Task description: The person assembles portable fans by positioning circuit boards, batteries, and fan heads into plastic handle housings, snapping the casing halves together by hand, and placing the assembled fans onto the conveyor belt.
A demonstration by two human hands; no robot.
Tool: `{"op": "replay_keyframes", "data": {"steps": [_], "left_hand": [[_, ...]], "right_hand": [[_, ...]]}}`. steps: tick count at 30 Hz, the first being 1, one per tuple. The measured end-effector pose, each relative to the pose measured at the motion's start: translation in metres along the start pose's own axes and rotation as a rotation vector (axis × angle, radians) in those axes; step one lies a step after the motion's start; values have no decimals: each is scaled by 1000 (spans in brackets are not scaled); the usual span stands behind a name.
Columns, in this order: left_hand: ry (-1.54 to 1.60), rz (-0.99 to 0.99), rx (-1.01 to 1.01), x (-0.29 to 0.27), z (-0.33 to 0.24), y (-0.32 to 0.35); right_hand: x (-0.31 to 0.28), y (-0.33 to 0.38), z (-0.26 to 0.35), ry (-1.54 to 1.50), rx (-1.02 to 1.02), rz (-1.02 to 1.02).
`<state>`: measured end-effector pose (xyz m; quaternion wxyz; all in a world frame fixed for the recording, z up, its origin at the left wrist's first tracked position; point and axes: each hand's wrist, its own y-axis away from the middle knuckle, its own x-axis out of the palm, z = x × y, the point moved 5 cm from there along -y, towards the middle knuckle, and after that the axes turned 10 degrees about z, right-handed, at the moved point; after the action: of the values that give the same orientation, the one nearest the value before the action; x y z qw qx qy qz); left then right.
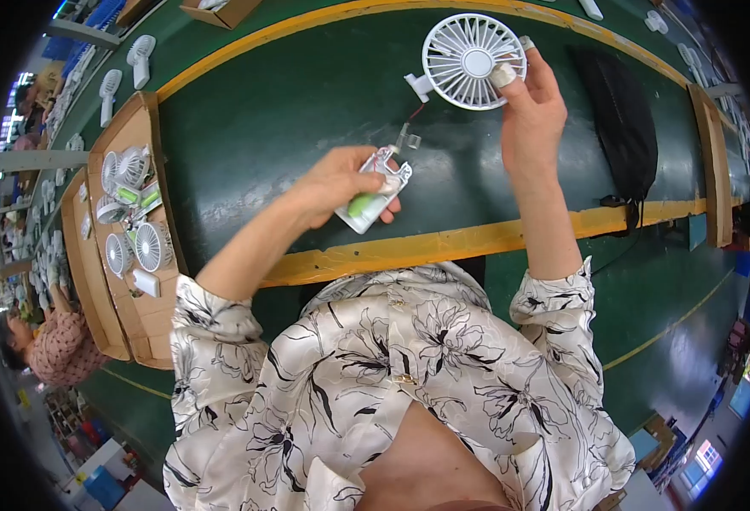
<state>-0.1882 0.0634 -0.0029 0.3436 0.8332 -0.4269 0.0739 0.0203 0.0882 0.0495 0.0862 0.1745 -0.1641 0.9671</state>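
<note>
**White plastic fan, held in two parts over the green belt**

White plastic makes up both pieces in hand. The right hand (530, 111) pinches the round white slotted fan head (474, 60) at its near right rim, thumb and taped fingertips clamped on the grille, holding it up at the far side of the dark green work surface (290, 111). The left hand (338, 183) is closed around the white open handle shell with a green cell inside (370, 198), held nearer the body. Thin red and pale wires (410, 119) run between the two parts.

Both pieces look light and stiff, though the thin grille ribs would likely crack if squeezed; the rim is the safer hold. The wires seem the weak point, so the halves should stay close together. The smooth shell may be slippery.

At left, shallow brown cardboard trays (136, 328) hold more white fans and green-celled handles (132, 204). A small brown carton (221, 12) sits at the far edge. A black pouch (623, 128) lies at right, beside a yellow stripe (443, 245). No labels can be made out.
</note>
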Motion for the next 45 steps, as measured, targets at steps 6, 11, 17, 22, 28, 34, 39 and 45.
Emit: {"op": "replay_keyframes", "data": {"steps": [6, 11, 17, 22, 28, 34, 39, 45], "left_hand": [[525, 87, 227, 20, 42, -2], [359, -221, 249, 10, 43, -4], [290, -205, 372, 15, 40, 1], [272, -206, 395, 12, 42, 6], [178, -257, 500, 0, 34, 9], [133, -397, 516, -6, 34, 20], [360, -404, 523, -24, 21, 24], [355, -411, 439, -13, 27, 8]], "right_hand": [[10, 22, 6, -133, 277, 16], [40, 43, -7, -220, 547, 154], [39, 40, -66, 60, 432, -55], [54, 38, -80, 214, 284, 56], [63, 33, -82, 253, 155, 121], [70, 29, -79, 441, 183, 286], [50, 57, -48, 1034, -371, 478], [81, 81, -28, 924, -614, 542]]}}
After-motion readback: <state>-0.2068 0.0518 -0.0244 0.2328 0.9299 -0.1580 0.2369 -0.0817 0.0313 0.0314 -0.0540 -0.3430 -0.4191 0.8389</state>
